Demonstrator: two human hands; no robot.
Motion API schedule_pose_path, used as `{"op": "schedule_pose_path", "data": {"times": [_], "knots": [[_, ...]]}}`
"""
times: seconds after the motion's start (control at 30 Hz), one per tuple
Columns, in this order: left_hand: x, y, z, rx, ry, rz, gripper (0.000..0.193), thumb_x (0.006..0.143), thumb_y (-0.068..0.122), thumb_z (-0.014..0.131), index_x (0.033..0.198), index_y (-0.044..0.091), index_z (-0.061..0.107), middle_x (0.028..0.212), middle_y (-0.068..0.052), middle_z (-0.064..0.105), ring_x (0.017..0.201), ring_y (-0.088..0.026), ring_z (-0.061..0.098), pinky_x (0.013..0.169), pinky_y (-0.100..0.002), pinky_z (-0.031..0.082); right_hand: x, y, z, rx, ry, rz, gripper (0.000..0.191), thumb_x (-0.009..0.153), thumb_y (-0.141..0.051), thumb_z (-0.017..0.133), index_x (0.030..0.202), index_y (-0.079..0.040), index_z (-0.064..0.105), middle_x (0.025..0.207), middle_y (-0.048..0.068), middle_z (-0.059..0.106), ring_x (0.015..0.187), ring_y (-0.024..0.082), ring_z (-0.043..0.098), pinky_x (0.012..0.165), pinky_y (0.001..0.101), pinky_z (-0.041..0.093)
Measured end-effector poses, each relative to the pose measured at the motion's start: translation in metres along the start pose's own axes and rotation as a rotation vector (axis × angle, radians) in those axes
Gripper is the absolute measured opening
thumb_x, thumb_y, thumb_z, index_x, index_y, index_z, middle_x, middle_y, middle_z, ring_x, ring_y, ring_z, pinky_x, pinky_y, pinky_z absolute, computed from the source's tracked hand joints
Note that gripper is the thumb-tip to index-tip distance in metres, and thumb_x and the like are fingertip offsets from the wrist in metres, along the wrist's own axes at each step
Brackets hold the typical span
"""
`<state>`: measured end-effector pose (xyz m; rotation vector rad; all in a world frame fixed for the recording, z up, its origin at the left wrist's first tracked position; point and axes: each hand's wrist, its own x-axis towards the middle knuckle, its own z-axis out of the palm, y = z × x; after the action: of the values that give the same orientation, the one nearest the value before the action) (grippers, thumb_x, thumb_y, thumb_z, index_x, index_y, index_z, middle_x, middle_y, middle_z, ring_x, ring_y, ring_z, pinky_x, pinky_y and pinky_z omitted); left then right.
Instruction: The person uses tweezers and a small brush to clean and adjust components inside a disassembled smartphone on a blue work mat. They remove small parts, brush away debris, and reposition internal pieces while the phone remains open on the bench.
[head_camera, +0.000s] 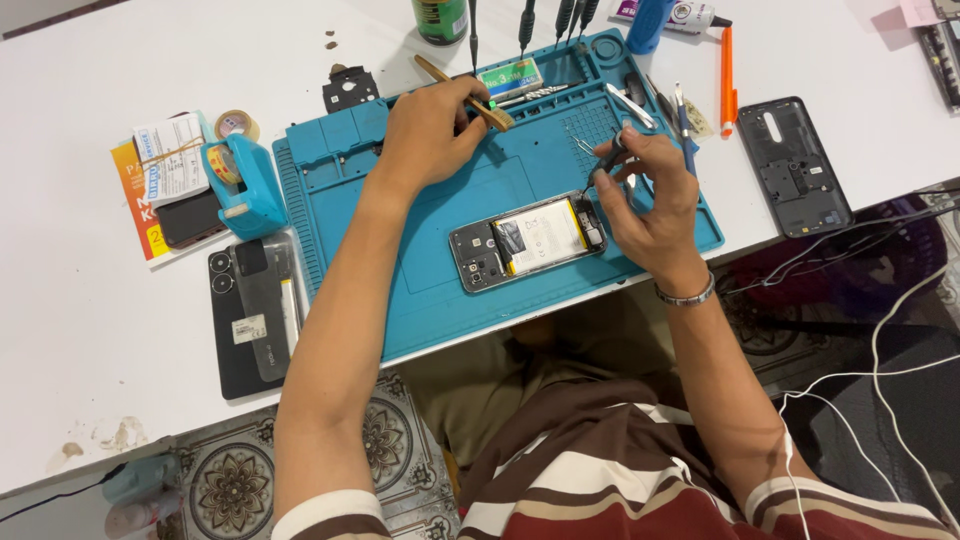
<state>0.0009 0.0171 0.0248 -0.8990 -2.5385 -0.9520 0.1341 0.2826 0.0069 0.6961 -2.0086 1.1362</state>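
On the blue repair mat (420, 290), near its front edge, lies an opened phone (528, 241) with its back cover removed, so the white battery and the dark boards at both ends are visible. The right hand (650, 205) hovers just above the right end of the phone; its fingers (612, 160) are closed around a pair of dark tweezers (606, 163), whose tips point down toward that end. The left hand (432, 128) rests further back on the mat, and its fingers are closed on a wooden-handled brush (470, 94) that lies across the mat's upper trays. The removed back cover (795, 167) is on the white surface (80, 330) to the right, well apart, and another dark phone (250, 312) lies left of the mat.

To do this step well, I think the tweezers should come down slowly and nearly upright, gripping only the small part and not scraping the board. The wrist may rest on the mat for steadiness, and the brush should stay away from the open phone.
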Motion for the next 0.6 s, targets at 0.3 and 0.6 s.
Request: {"op": "schedule_pose_path", "data": {"times": [0.3, 0.6], "knots": [[-0.0006, 0.0001, 0.0007, -0.002, -0.001, 0.002, 0.024, 0.086, 0.017, 0.076, 0.110, 0.011, 0.074, 0.072, -0.006, 0.073, 0.063, -0.024, 0.069, 0.062, -0.039, 0.053, -0.0036, 0.0039, -0.0017, 0.087, 0.017, 0.047, 0.041, 0.105, 0.005, 0.069, 0.140, -0.006, 0.050, 0.111, 0.013, 0.064, 0.094, 0.018, 0.068, 0.082, 0.0266, 0.059], [-0.0004, 0.0017, -0.0002, -0.007, -0.008, -0.017, 0.024, 0.086, 0.016, 0.076, 0.110, 0.011, 0.074, 0.071, -0.006, 0.073, 0.063, -0.025, 0.070, 0.063, -0.040, 0.053, 0.0003, -0.0007, -0.0024, 0.156, -0.003, 0.049, 0.042, 0.104, 0.009, 0.064, 0.140, -0.005, 0.047, 0.118, 0.013, 0.060, 0.101, 0.020, 0.066, 0.087, 0.0303, 0.058]]}}
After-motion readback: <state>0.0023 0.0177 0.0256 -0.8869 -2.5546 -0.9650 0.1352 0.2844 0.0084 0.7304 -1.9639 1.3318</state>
